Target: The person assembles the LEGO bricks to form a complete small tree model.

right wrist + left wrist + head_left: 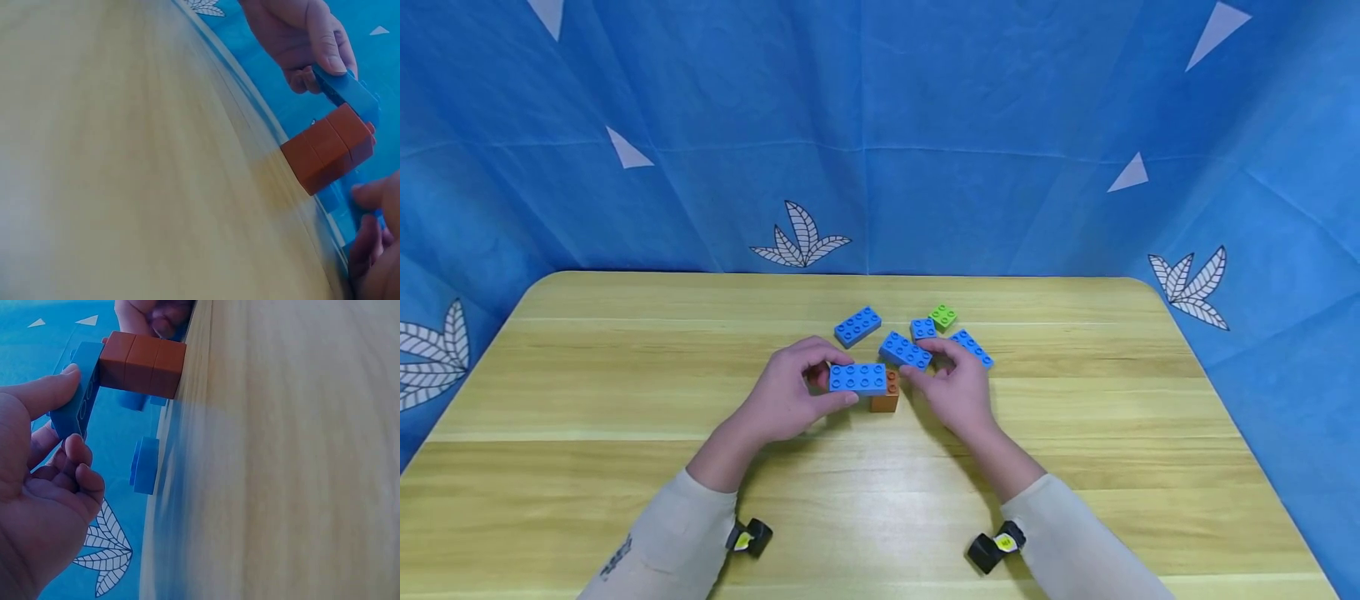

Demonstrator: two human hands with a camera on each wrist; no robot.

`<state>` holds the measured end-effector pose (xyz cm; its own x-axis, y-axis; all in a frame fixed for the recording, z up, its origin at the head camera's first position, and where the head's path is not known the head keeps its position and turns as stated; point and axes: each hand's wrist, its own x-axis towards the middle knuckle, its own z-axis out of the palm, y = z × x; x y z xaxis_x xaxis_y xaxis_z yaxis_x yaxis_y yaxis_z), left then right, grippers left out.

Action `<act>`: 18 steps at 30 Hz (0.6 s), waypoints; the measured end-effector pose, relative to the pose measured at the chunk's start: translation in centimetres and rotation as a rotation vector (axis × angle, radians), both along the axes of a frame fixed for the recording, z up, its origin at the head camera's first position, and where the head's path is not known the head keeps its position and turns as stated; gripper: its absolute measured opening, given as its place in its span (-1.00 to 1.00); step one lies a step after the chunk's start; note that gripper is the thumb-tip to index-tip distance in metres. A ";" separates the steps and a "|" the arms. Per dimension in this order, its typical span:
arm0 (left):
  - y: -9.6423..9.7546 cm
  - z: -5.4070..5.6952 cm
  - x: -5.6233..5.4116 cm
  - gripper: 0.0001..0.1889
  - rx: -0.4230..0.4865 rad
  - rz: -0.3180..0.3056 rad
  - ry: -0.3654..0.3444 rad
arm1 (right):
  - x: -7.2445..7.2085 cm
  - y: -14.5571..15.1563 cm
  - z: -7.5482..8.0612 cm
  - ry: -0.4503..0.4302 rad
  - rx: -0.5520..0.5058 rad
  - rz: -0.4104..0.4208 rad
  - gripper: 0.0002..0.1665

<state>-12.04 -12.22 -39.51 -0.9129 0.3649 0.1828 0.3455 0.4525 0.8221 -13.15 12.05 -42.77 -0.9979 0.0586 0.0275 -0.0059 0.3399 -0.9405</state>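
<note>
My left hand (pixel 790 392) pinches a long blue building brick (pixel 857 378) between thumb and fingers. That brick lies on top of a stack of three brown bricks (pixel 144 364), covering part of its studs and jutting out to the left. The stack (pixel 328 149) stands upright on the table. My right hand (pixel 957 385) has its thumb and forefinger at the two sides of a second long blue brick (pixel 904 350), just behind and right of the stack. In the right wrist view, this second brick is mostly hidden behind the fingers.
Farther back on the wooden table (pixel 625 367) lie a blue brick (pixel 857 327), a small blue brick (pixel 923 328) and a small green brick (pixel 943 317). Another blue brick (pixel 973 348) lies beside the right hand. A blue cloth (pixel 865 100) hangs behind the table.
</note>
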 end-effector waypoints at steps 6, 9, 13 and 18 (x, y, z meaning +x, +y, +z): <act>0.0 0.0 0.0 -0.64 -0.008 0.005 0.010 | 1.2 1.4 -0.4 0.079 -0.154 0.044 -0.57; 0.0 0.0 0.0 -0.64 -0.007 0.004 0.019 | 1.8 1.9 -0.3 0.113 -0.200 0.067 -0.59; 0.0 0.0 0.0 -0.64 -0.004 0.001 0.028 | 2.3 2.4 0.1 0.143 -0.238 0.114 -0.59; 0.1 0.1 0.0 -0.64 -0.019 0.003 0.035 | 2.6 3.0 0.4 0.165 -0.260 0.181 -0.58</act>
